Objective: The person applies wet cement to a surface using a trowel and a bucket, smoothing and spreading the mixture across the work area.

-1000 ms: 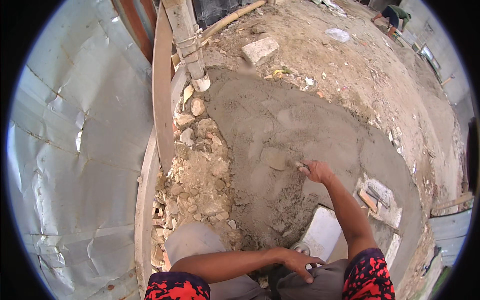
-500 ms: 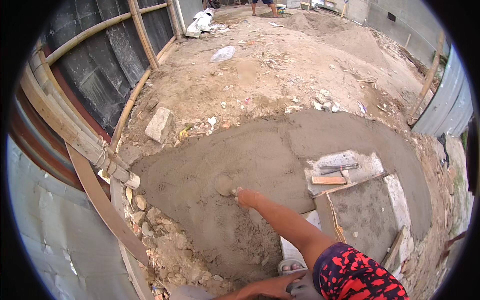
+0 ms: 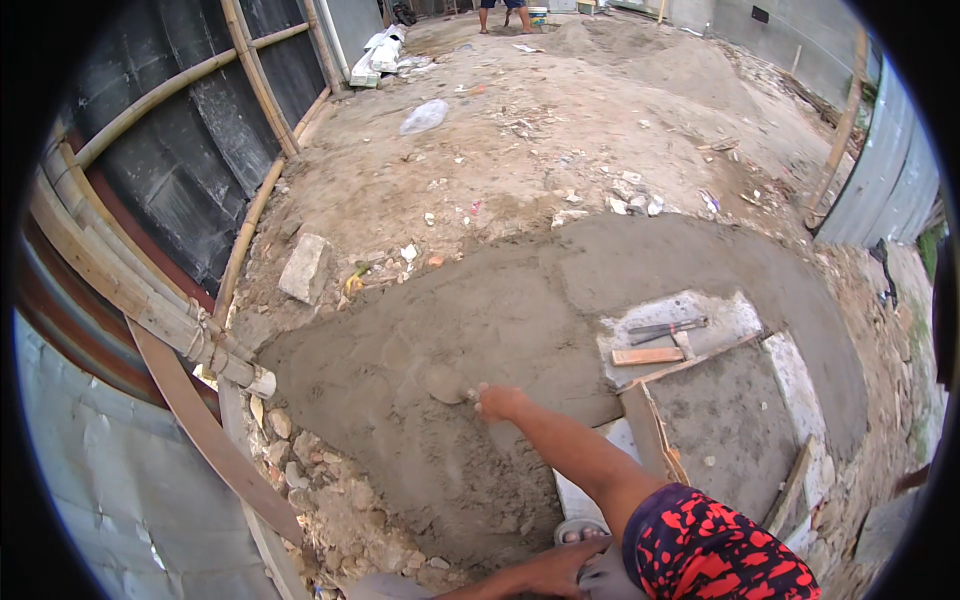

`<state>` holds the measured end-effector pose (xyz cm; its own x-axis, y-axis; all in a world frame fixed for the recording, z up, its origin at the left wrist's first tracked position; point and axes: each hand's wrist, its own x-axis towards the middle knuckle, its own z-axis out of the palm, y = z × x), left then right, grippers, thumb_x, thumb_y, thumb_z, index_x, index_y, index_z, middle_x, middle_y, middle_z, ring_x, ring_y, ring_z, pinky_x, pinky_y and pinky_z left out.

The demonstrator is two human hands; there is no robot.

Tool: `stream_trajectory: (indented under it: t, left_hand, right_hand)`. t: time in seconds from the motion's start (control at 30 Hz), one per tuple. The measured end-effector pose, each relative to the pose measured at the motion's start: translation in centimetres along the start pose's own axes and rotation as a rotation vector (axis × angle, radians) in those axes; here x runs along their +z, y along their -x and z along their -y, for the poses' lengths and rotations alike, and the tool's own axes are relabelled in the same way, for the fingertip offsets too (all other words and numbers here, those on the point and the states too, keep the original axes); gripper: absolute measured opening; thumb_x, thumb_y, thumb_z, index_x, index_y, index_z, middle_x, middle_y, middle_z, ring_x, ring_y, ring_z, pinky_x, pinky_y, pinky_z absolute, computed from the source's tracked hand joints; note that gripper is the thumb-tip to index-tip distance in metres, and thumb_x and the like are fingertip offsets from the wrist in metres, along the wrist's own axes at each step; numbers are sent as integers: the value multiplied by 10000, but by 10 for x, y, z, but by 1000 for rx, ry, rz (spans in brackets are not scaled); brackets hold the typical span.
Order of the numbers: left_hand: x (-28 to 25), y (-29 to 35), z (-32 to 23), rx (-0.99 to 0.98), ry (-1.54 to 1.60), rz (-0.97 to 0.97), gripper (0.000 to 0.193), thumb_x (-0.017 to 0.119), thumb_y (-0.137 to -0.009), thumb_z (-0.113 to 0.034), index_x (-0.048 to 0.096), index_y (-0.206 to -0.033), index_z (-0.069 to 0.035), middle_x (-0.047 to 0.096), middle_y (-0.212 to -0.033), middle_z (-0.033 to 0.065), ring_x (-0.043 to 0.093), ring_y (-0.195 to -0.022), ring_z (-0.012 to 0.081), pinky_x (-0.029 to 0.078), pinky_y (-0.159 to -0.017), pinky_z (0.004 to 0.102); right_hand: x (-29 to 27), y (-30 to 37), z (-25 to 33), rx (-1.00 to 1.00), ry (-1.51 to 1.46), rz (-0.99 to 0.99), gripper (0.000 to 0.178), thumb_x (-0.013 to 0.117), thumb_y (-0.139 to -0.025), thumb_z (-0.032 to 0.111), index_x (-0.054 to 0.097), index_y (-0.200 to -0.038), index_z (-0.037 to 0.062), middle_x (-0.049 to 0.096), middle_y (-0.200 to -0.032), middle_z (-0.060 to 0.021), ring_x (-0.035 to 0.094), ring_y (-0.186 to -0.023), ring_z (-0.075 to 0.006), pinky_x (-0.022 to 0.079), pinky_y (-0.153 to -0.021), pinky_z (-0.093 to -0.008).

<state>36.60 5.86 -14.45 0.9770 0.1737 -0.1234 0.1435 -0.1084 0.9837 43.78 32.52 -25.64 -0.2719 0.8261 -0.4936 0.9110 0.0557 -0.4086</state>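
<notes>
My right hand (image 3: 497,402) is closed around the handle of a trowel (image 3: 445,384). Its rounded blade lies against the wet grey mortar (image 3: 480,310) spread over the ground. Low in the picture, my left hand (image 3: 562,572) rests over my grey-clad knee, its fingers laid along it and partly hard to make out. Right of my right arm, a hammer (image 3: 683,343), another dark long-handled tool (image 3: 665,326) and a wooden block (image 3: 647,356) lie on a pale slab (image 3: 735,310). Below them is a wood-edged rectangle of rough grey mortar (image 3: 730,430).
A stone block (image 3: 305,268) sits beyond the mortar at left, near a bamboo frame (image 3: 250,225) and metal sheeting (image 3: 100,470). Rubble (image 3: 330,490) borders the near left edge. Farther off are a plastic bag (image 3: 424,117) and another person's legs (image 3: 505,18).
The view has turned slightly. My right hand and the trowel have shifted a little toward me over the mortar. My left hand stays at my knee.
</notes>
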Motion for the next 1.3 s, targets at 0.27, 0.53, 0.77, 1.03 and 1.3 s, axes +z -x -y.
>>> stream_trajectory:
  t: [0.27,0.53,0.77,1.03,1.3]
  left_hand:
    - [-9,8,-19,-9,-12,-18,1098,797,-571,-451,271,-1431,-14,425,-1381,242,416,-1288,387,341,-1065,452]
    - [-11,24,-30,-40,-109,-51,1020,795,-606,-445,327,-1392,6,500,-1278,248,486,-1188,403,396,-993,454]
    - [-6,32,-17,-1,-211,-125,1018,814,-593,-462,359,-1385,-14,525,-1253,234,514,-1146,394,412,-952,454]
    - [-11,25,-18,-45,-219,-49,971,852,-555,-445,433,-1335,-46,552,-1256,202,502,-1175,382,391,-978,442]
    - [-7,24,-13,-62,-145,-82,887,824,-575,-433,482,-1304,-62,525,-1295,211,482,-1191,399,366,-1011,449]
  right_hand:
    - [5,-5,-1,22,60,-18,402,526,-925,354,506,-1166,33,638,-1152,-182,602,-1105,-334,479,-910,-449]
    - [9,-5,5,41,87,-9,404,514,-931,343,499,-1181,26,637,-1163,-178,602,-1105,-343,478,-908,-466]
    - [3,-2,10,17,72,22,470,516,-936,350,453,-1215,-24,643,-1105,-230,607,-1071,-383,485,-877,-481]
    - [-3,5,15,84,40,-22,316,525,-893,149,563,-1191,50,650,-1173,-110,637,-1072,-281,524,-849,-409]
    - [-2,19,24,64,0,-119,306,477,-922,171,609,-1179,72,670,-1131,-97,648,-1048,-260,529,-826,-398]
